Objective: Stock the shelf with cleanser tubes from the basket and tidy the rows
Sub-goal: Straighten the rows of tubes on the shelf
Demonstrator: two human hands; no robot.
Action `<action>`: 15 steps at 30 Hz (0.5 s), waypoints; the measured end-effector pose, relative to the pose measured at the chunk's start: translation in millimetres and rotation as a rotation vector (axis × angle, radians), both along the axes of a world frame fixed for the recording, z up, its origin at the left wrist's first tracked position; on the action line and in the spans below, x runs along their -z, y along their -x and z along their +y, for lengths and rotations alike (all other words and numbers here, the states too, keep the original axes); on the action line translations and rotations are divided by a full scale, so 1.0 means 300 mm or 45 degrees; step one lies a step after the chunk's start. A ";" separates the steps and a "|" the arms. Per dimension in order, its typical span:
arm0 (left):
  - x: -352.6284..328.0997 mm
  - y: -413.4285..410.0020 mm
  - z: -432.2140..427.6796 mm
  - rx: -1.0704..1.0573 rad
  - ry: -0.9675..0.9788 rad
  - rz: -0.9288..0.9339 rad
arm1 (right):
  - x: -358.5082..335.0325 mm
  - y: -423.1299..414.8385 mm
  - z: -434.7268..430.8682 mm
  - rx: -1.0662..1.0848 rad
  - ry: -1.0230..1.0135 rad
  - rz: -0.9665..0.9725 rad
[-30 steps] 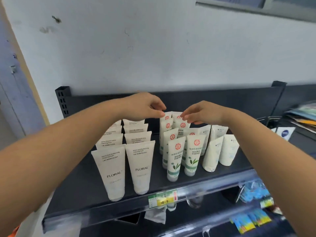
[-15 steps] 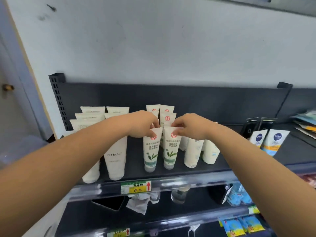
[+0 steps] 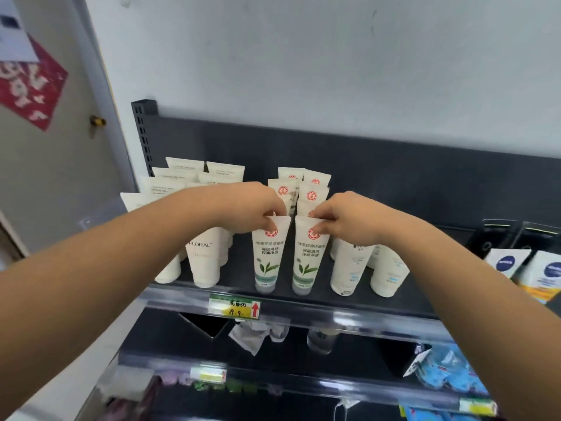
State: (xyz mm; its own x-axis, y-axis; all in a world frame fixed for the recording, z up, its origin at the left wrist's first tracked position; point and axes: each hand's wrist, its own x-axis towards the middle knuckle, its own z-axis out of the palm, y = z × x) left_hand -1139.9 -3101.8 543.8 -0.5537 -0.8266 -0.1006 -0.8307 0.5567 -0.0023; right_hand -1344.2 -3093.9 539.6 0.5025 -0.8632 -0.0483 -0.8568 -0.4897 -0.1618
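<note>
Two bare forearms reach in from the lower corners toward the top shelf (image 3: 239, 268). Beneath it, blue packets (image 3: 449, 372) lie on a lower shelf at the right. A green-and-yellow tag (image 3: 235, 305) sits in the top shelf's clear front rail.

Just behind that rail stand two green-leaf cleanser tubes, cap down and upright, side by side with a narrow gap between them: the left tube (image 3: 268, 256) and the right tube (image 3: 308, 259). The left hand (image 3: 258, 208) has its grip clenched on the left tube's flat top edge, pinching it between thumb and curled fingers. The right hand (image 3: 346, 220) grasps the right tube the same way — thumb pressed on the front beside the red seal, fingers curled behind the top edge.

Left of the pair, FLORAL tubes (image 3: 203, 259) stand in two rows running back, partly hidden by the left arm. Right of the pair stand white tubes (image 3: 349, 268), and further right are boxes (image 3: 507, 262) with a round blue logo.

Behind the hands, rear tubes (image 3: 312, 196) with the same red seals line up in two rows toward the dark back panel (image 3: 394, 165). Above it rises a pale wall (image 3: 303, 56). At far left, a door (image 3: 45, 177) carries a red paper (image 3: 27, 86).
</note>
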 end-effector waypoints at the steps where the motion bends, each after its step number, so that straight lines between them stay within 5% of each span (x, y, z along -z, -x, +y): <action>1: -0.001 0.001 0.005 0.010 0.001 -0.014 | -0.001 0.000 0.005 -0.008 -0.002 0.002; 15: 0.004 -0.018 -0.004 0.042 -0.024 0.018 | 0.011 0.008 0.011 -0.002 -0.089 -0.049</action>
State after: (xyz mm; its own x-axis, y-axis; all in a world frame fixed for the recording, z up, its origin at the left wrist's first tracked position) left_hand -1134.6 -3102.9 542.5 -0.5820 -0.8059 -0.1081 -0.8118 0.5836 0.0203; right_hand -1346.5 -3090.5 536.4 0.5066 -0.8576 -0.0888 -0.8484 -0.4774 -0.2287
